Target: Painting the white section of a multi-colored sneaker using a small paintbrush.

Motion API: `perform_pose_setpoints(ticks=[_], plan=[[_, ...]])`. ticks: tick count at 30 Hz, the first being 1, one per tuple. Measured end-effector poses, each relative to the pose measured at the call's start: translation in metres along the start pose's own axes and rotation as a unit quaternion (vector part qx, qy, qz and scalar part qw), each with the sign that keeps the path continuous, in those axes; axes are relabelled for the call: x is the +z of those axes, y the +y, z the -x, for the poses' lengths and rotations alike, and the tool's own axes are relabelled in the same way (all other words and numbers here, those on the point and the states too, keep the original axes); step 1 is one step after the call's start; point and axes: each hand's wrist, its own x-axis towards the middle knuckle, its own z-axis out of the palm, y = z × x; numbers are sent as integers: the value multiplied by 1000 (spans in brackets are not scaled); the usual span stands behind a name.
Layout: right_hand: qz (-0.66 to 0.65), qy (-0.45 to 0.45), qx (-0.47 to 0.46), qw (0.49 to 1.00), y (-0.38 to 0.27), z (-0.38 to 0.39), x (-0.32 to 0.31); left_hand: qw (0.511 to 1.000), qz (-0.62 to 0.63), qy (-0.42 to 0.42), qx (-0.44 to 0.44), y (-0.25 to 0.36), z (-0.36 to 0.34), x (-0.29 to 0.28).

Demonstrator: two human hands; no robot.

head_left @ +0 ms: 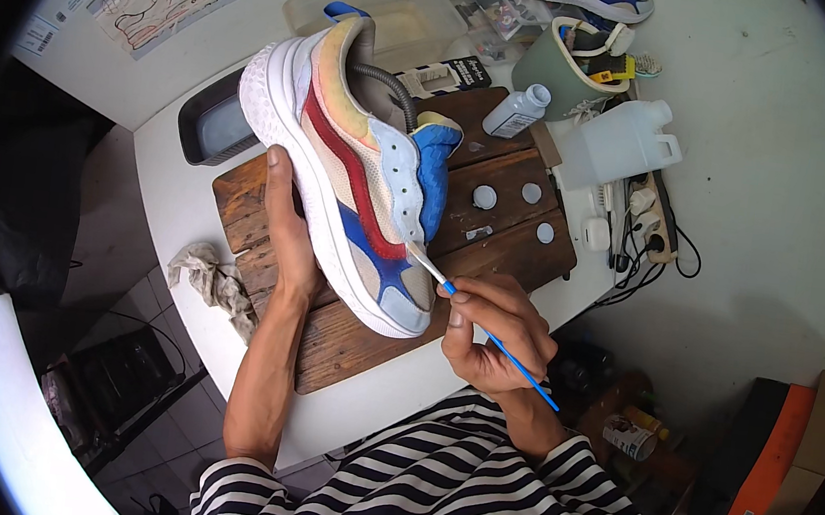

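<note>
A sneaker (pixel 340 185) with a white sole and cream, red, blue and yellow panels is tilted above a dark wooden board (pixel 342 356). My left hand (pixel 286 234) grips it by the sole, the thumb along the side and the other fingers hidden beneath. Pinched in my right hand (pixel 500 332) is a thin paintbrush (pixel 520 367) with a blue handle. Its bristles touch the upper near the end of the red stripe, below the lace holes. A grey coiled spring piece (pixel 390 84) sits inside the shoe opening, and the blue tongue (pixel 432 164) is folded outward.
On the board are a small white bottle (pixel 516 111) and several round caps, one a white cap (pixel 484 197). Beyond stand a translucent jug (pixel 620 144), a green bin (pixel 569 58) and a clear tub (pixel 377 18). A crumpled rag (pixel 214 282) lies left; a power strip (pixel 650 217) with cables, right.
</note>
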Motion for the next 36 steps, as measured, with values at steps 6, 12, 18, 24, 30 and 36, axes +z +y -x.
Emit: perform_pose_setpoints(ticks=[6, 12, 18, 24, 30, 36], plan=[[-8, 14, -2, 1000, 0, -2, 1, 1000, 0, -15, -12, 2, 1, -1], [-9, 11, -3, 1000, 0, 1, 0, 1000, -11, -2, -6, 3, 2, 2], [-6, 15, 0, 1000, 1, 0, 3, 1000, -11, -11, -16, 3, 2, 1], [-19, 18, 5, 1000, -2, 2, 0, 999, -13, -21, -20, 4, 2, 0], [-11, 1, 0, 1000, -1, 2, 0, 1000, -14, -7, -17, 4, 4, 3], [-9, 16, 2, 1000, -2, 1, 1, 1000, 0, -7, -9, 1, 1, 1]])
